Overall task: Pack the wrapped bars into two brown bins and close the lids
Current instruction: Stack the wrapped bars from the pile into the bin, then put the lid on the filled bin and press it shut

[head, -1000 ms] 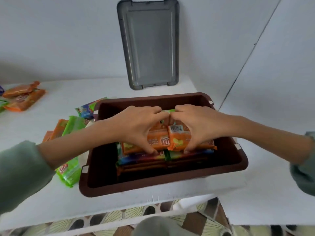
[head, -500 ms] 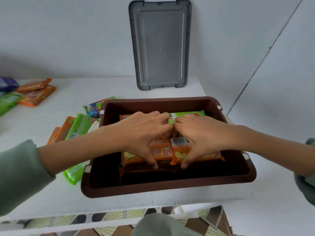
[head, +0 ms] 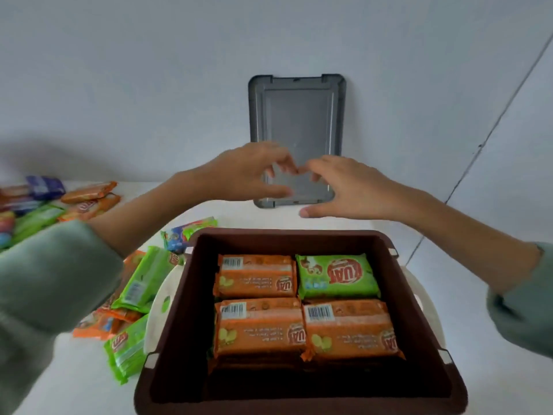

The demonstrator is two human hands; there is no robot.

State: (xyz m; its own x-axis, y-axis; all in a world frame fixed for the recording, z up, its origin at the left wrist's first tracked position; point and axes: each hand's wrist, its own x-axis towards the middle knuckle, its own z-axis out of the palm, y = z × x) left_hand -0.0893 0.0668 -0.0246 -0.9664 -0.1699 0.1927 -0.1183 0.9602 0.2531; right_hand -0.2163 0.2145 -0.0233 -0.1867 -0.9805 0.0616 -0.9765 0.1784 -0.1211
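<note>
- While scanning from the far left: blurred heap of wrapped bars (head: 45,202), orange, green and purple, on the white tabletop (head: 74,381) close to the back wall.
- Grey-green left sleeve (head: 51,295) low in the foreground, bare forearm reaching up and away over the tabletop.
- More loose bars (head: 134,295), mostly green and orange, piled just beside the bin's left wall, some overlapping.
- Cream plastic piece (head: 163,304) with a slot, sticking out from under the bin on both sides; cannot tell what.
- Brown bin (head: 299,398) centre foreground on the tabletop, uncovered.
- Top layer inside: back-left orange pack (head: 256,277), green pack (head: 338,275) back right, front-left orange pack (head: 260,326), front-right orange pack (head: 348,329); all flat, edges touching.
- Left hand (head: 248,172) raised beyond the bin, in front of the lid, fingers loosely curled, thumb out, gripping nothing.
- Grey lid (head: 299,115) upright on its short edge, leaning on the white wall (head: 119,85).
- Right hand (head: 344,187) just beside the left, fingertips nearly meeting, fingers relaxed, empty; contact with the lid unclear through blur.
- Dark corner seam (head: 493,124) slanting down where two walls meet.
- Right sleeve (head: 523,310) at the frame edge.
</note>
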